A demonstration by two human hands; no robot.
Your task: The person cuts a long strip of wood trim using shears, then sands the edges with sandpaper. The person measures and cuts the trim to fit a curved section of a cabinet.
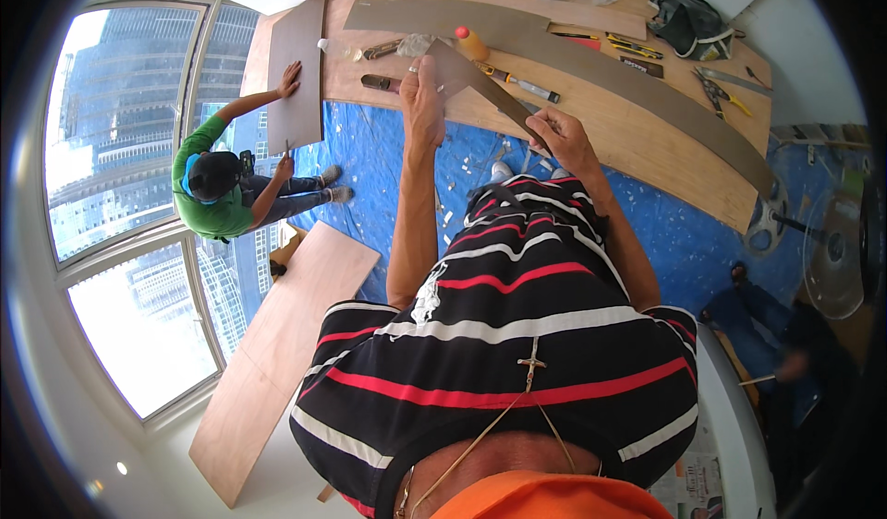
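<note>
Over the near edge of the plywood worktop (591, 117), I hold a narrow grey-brown strip of thin sheet (494, 92) at a slant. My left hand (422, 108) is closed on its upper left end, where the strip is slightly blurred. My right hand (564, 137) pinches its lower right end between thumb and fingers. Just beyond the strip lie a yellow-and-black handled tool (522, 83) and a yellow bottle with a red cap (472, 44). A dark, flat tool (380, 83) rests left of my left hand. A long curved grey-brown sheet (637, 80) stretches across the worktop.
At left, a person in a green shirt (205, 200) presses a hand on a brown panel (297, 76). Pliers (725, 94) and a dark bag (691, 22) lie far right. Blue sheeting (365, 163) with scraps covers the floor. A plywood board (277, 362) leans left; another person (785, 362) sits right.
</note>
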